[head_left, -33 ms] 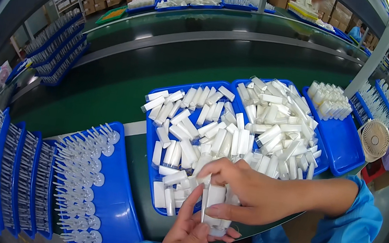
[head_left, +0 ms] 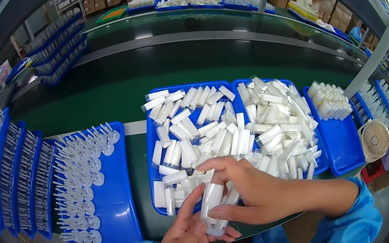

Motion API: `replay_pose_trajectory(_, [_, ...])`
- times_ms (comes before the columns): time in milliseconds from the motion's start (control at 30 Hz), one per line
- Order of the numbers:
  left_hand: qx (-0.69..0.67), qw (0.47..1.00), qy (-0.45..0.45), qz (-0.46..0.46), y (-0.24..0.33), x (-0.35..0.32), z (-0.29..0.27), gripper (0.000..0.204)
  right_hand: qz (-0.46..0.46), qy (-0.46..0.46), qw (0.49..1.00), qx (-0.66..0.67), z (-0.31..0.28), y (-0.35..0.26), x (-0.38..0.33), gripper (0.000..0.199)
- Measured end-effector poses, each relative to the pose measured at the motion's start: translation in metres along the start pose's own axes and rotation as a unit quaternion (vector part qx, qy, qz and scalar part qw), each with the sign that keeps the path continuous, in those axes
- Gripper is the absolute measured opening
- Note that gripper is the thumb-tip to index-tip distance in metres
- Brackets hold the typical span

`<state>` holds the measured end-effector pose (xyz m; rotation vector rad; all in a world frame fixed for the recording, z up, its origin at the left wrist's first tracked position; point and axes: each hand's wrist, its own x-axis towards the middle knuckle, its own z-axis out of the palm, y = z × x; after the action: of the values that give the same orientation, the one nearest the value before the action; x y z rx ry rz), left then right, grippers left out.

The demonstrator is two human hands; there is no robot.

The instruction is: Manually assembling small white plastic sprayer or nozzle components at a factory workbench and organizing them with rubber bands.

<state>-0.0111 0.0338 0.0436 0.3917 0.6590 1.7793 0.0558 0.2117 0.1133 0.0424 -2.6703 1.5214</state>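
Note:
Both hands are around a white oblong piece in a clear plastic sleeve (head_left: 213,198), in front of me at the table edge. My left hand (head_left: 184,241) is closed about its lower end, thumb and fingers on either side. My right hand (head_left: 256,195) is closed on it from the right, thumb across the front and bent fingers over the top. What the right fingers touch behind is partly hidden. Just beyond lies a blue tray (head_left: 151,140) heaped with similar white pieces (head_left: 191,150); a second blue tray (head_left: 320,154) beside it holds more.
At left stand a blue tray (head_left: 120,201) with rows of clear stemmed parts (head_left: 81,180) and several tilted, filled trays (head_left: 24,171). To the right are a blue tray (head_left: 346,145) with upright white pieces (head_left: 330,101), a post (head_left: 374,61) and a fan (head_left: 374,138). Co-workers sit beyond the green belt (head_left: 190,52).
The white piece has turned slightly in my hands, so its broad front shows more. My right fingers have shifted a little to the left over its top.

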Motion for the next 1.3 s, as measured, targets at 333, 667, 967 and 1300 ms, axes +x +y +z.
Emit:
replay_pose_trajectory(333, [-0.084,0.996,-0.036,-0.007,-0.002,0.008,0.002,0.055,-0.137,0.095,0.974,-0.155,-0.008,0.014,-0.016,0.042])
replay_pose_trajectory(667, [-0.056,0.998,-0.020,-0.001,-0.012,0.005,0.005,0.053,-0.072,0.079,0.989,-0.102,-0.004,0.013,-0.019,0.049])
replay_pose_trajectory(967, [-0.088,0.995,-0.045,0.000,-0.014,0.005,0.008,0.055,-0.086,0.140,0.955,-0.246,0.017,-0.004,-0.032,0.079])
replay_pose_trajectory(1300, [-0.008,0.977,-0.167,-0.133,-0.051,-0.022,-0.005,0.045,-0.025,0.071,0.992,-0.103,0.091,0.013,-0.095,0.052])
